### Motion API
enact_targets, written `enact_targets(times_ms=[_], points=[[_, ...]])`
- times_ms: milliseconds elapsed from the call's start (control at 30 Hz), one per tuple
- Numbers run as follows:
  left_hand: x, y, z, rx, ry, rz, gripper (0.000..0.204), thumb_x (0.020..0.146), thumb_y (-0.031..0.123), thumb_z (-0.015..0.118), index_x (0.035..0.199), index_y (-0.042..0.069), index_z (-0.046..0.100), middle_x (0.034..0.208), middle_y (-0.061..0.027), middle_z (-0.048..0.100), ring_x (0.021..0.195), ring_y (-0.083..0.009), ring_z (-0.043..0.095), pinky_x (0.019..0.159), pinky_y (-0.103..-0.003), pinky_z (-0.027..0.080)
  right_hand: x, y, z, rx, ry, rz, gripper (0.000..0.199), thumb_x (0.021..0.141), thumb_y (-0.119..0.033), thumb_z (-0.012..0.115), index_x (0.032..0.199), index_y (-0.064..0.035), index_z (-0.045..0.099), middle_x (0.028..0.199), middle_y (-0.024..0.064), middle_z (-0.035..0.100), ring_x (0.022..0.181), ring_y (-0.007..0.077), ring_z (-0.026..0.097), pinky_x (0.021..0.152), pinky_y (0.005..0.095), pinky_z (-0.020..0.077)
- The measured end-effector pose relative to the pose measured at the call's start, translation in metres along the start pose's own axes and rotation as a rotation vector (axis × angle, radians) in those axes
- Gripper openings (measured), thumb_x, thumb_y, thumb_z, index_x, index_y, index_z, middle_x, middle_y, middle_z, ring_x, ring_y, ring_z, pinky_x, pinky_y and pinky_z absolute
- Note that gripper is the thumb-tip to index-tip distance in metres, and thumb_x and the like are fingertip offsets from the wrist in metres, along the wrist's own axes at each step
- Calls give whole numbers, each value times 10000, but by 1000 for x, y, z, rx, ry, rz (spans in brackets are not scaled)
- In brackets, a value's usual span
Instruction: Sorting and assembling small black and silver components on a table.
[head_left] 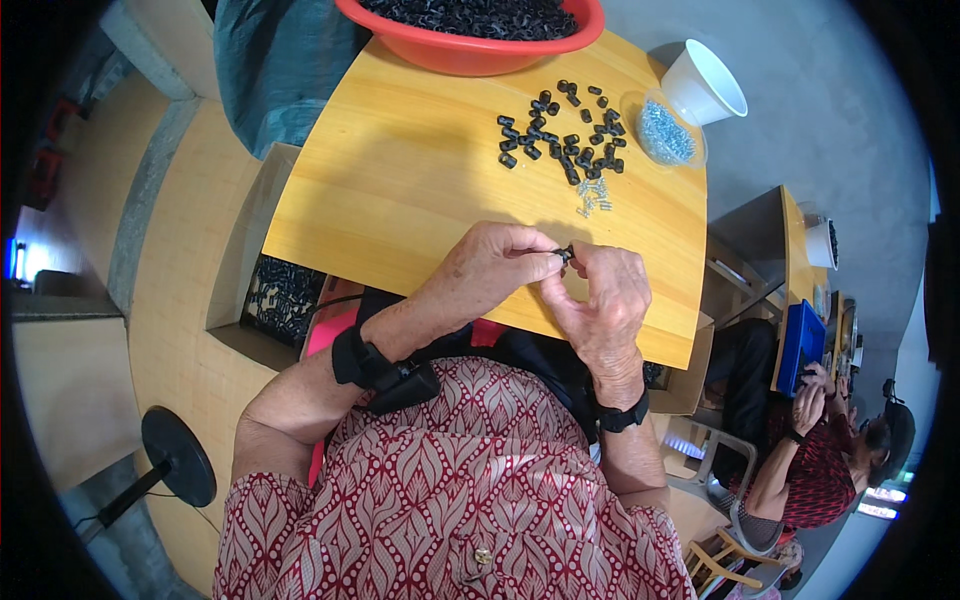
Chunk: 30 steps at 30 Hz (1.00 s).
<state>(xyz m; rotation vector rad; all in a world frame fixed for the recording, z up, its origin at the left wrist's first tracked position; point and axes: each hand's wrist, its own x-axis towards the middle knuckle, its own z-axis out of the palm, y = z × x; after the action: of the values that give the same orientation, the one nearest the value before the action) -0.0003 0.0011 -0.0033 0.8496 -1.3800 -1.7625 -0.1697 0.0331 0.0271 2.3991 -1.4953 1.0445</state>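
Observation:
Over the front part of the wooden table [390, 190], my left hand [497, 262] and my right hand [606, 296] meet, fingertips pinched together. Between them is a small black plastic part [565, 255], mostly covered by the fingers, so its exact shape is hard to make out. Beyond the hands, several short black cylindrical parts [555, 140] lie scattered on the tabletop. A little pile of silver screws [594, 196] sits just nearer than them. At the table's right edge stands a clear bowl [703, 150] of similar small metal pieces.
A red basin [470, 60] heaped with black pieces stands at the far edge. Beside the clear bowl is a white tub [718, 85]. Under the left edge, a cardboard box [235, 250] contains black parts. Another person [810, 450] works at a table on the right, near a blue tray [800, 345].

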Motion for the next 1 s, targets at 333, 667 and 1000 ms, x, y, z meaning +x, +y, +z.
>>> enact_targets(times_ms=[333, 667, 1000], points=[[-1, -4, 7, -83, 53, -12, 200, 926, 125, 612, 1003, -38, 698, 915, -34, 688, 863, -85, 605, 799, -243, 484, -2, 0, 6, 44, 60, -16, 264, 648, -39, 791, 846, -46, 616, 673, 35, 573, 604, 234, 574, 590, 343, 456], [0, -2, 7, -223, 77, -17, 198, 936, 129, 605, 1018, -28, 695, 940, -25, 682, 885, -76, 597, 822, -237, 480, 1, 1, 11, 56, 65, 10, 252, 661, -46, 795, 831, -52, 610, 677, 34, 577, 610, 226, 578, 596, 336, 453], [1, -4, 7, -271, 94, 25, 196, 936, 131, 614, 1025, -25, 690, 952, -14, 678, 898, -70, 591, 827, -234, 477, 7, -2, 11, 73, 83, 18, 239, 676, -53, 787, 823, -56, 599, 677, 42, 559, 624, 245, 573, 616, 361, 450]])
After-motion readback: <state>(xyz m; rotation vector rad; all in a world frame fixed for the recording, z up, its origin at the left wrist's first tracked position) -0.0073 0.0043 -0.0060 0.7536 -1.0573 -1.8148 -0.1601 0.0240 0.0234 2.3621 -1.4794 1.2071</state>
